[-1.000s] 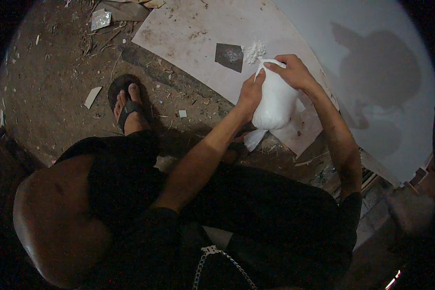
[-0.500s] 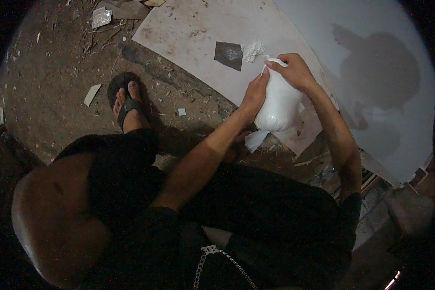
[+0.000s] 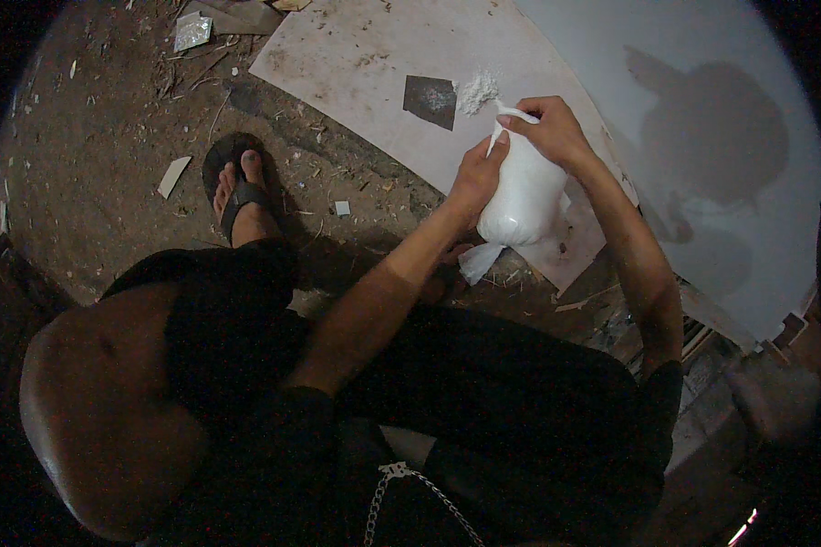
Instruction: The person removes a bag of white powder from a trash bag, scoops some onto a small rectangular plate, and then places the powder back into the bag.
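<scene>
A plump plastic bag of white powder [image 3: 526, 196] rests on the pale board [image 3: 365, 64], its tied tail pointing back toward me. My left hand [image 3: 477, 178] is closed on the left side of the bag near its far end, thumb along the plastic. On the other side, my right hand [image 3: 558, 132] pinches the bag's far edge, fingers curled over the gathered plastic. Just beyond the bag lies a small heap of white powder [image 3: 477, 92]. Beside that heap is a dark square sheet [image 3: 430, 102] dusted with powder.
A large smooth grey-white panel [image 3: 702, 246] stretches along the right, carrying my shadow. Dirt floor [image 3: 119, 137] with scraps covers the left, where my sandalled foot [image 3: 246, 187] stands. A pale offcut [image 3: 174, 177] lies left of the foot. Wood pieces [image 3: 698, 333] sit at the lower right.
Both hands have shifted very slightly away from me with the bag. The plastic at its far end is pulled up a little more between them.
</scene>
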`<state>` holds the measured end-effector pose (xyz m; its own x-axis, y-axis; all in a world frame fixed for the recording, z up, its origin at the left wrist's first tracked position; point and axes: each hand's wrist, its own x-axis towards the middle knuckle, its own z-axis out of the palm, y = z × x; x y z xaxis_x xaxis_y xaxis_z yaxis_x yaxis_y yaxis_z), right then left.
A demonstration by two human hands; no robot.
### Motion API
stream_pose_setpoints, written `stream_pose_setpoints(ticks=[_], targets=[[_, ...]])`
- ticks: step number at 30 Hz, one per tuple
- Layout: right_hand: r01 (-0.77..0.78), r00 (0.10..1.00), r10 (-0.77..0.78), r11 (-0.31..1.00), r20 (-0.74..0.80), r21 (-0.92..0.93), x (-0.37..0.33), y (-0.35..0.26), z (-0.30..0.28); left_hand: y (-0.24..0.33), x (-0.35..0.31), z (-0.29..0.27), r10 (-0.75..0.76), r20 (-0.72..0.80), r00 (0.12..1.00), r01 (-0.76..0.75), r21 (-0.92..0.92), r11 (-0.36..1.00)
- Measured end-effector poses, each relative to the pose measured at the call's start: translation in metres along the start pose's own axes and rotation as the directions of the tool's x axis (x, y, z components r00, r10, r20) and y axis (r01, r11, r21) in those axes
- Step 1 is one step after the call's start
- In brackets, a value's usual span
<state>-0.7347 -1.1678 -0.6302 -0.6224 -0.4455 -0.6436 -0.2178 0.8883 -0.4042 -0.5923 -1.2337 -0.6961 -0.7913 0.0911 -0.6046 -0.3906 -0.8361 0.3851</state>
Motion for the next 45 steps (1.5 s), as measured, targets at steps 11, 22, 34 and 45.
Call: stream_pose_setpoints(ticks=[11,22,34,45], targets=[[-0.055,0.956,-0.010,0.975,0.292,0.216,0.002,0.020,-0.028,0.042,-0.010,-0.002,-0.158,-0.069,0.985,0.158,0.007,0.987],[0.121,0.911,-0.120,0.992,0.395,0.022,-0.009,0.011,-0.040,0.025,-0.006,-0.009,-0.104,0.073,0.992,0.092,0.148,0.985],[0.183,0.980,-0.174,0.979,0.097,-0.091,-0.017,0.027,-0.020,0.028,-0.010,-0.002,-0.163,0.090,0.983,0.157,0.071,0.985],[0.161,0.977,-0.179,0.975,0.118,0.152,-0.017,0.031,-0.015,0.027,-0.004,-0.002,-0.161,0.086,0.983,0.150,0.123,0.981]])
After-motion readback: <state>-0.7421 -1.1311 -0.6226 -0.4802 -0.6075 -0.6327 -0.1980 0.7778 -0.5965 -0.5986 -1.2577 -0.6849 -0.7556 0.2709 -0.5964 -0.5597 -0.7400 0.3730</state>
